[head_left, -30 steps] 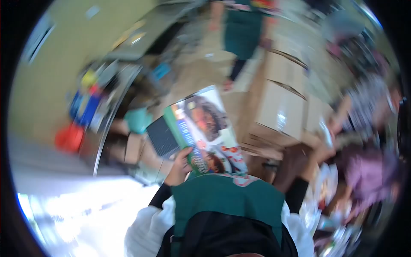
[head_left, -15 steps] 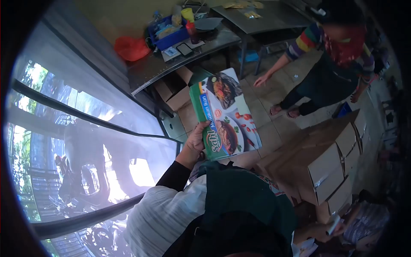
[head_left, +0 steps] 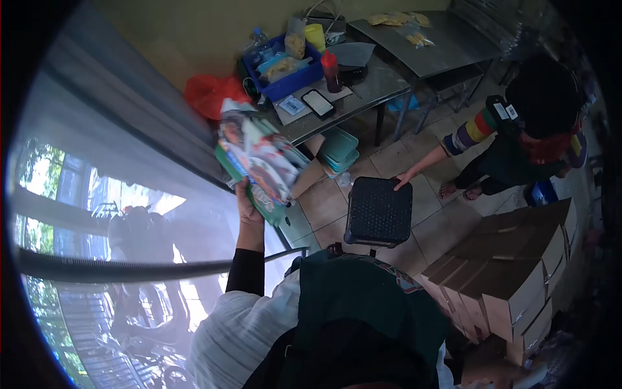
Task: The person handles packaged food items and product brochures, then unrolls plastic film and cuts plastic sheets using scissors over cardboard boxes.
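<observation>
My left hand [head_left: 248, 206] grips the lower edge of a stack of printed food packaging [head_left: 260, 159], green along the side with pictures of dishes. It is tilted and smeared by motion, held up in front of the steel table. At the dim lower right edge, my right hand [head_left: 495, 375] is blurred. Its fingers seem closed round a slim whitish thing [head_left: 535, 375] whose kind I cannot make out. Ahead of me on the tiles stands a black stool [head_left: 380, 211], with a co-worker's hand [head_left: 403, 181] on its edge.
The steel table [head_left: 382, 84] carries a blue basket [head_left: 285, 84], a red sauce bottle [head_left: 331, 71] and a phone [head_left: 317, 104]. A red plastic bag [head_left: 214, 94] lies at its left end. Stacked cardboard boxes [head_left: 512, 272] stand right; a curtained window [head_left: 142, 214] is left.
My left hand has moved up and left with the packaging. The black stool now shows, and the co-worker's hand has come onto it. My view has turned slightly.
</observation>
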`<state>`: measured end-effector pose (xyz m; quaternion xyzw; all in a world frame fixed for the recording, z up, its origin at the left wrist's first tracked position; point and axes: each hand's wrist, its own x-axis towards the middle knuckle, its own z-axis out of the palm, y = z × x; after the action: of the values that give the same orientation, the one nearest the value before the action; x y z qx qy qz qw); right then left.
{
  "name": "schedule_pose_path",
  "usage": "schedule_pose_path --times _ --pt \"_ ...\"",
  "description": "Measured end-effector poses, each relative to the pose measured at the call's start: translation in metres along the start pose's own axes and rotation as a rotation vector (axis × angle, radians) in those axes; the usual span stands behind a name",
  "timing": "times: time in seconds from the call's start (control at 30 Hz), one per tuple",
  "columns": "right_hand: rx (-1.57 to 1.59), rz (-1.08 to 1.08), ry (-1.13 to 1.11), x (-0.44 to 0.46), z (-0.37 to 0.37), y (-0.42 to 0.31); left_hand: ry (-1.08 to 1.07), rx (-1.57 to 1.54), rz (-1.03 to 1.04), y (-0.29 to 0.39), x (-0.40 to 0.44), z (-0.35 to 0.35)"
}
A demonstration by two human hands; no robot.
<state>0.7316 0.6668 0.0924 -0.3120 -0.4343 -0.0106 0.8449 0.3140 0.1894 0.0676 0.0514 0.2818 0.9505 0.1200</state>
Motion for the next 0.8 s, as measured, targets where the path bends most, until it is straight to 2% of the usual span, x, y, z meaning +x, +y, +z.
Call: schedule_pose_path --times 0.03,0.1,0.3,0.37,0.4,0.43,0.5,0.53,0.57,0.6,0.63,0.7,0.73,0.8 --pt "0.009 -0.009 0.020 -0.002 0.002 0.007 0.023 0.007 0.082 0.001 0.004 -0.005" --pt "0.030 -0.041 0.062 -0.003 0.005 0.023 -0.166 -0.038 0.189 0.002 0.014 -0.021" --pt "0.145 -0.142 0.163 -0.009 0.054 0.013 -0.317 -0.172 0.284 0.037 0.019 -0.022" --pt "0.171 -0.177 0.202 -0.010 0.069 0.011 -0.135 -0.177 0.349 0.050 0.026 -0.022" --pt "0.185 -0.203 0.221 -0.013 0.081 0.007 -0.065 -0.024 0.402 0.057 0.036 -0.017" --pt "0.197 -0.236 0.247 -0.016 0.090 0.002 -0.143 0.069 0.420 0.058 0.042 0.001" --pt "0.228 -0.322 0.272 -0.033 0.112 -0.014 0.021 -0.018 0.388 0.086 0.078 -0.023" --pt "0.231 -0.323 0.254 -0.048 0.120 -0.027 0.089 0.041 0.423 0.097 0.096 -0.021" --pt "0.175 -0.255 0.206 -0.072 0.128 -0.056 0.145 0.101 0.458 0.109 0.117 -0.017" --pt "0.115 -0.189 0.155 -0.096 0.138 -0.087 0.023 0.250 0.368 0.139 0.145 -0.051" --pt "0.052 -0.126 0.101 -0.121 0.147 -0.117 0.137 0.242 0.467 0.144 0.172 -0.026" --pt "-0.101 -0.185 0.014 -0.148 0.144 -0.114 0.063 0.275 0.400 0.178 0.232 -0.038" --pt "-0.128 -0.200 -0.095 -0.168 0.159 -0.150 0.116 0.322 0.409 0.200 0.269 -0.050" --pt "0.004 0.038 -0.099 -0.194 0.172 -0.168 0.211 0.421 0.432 0.229 0.337 -0.065"
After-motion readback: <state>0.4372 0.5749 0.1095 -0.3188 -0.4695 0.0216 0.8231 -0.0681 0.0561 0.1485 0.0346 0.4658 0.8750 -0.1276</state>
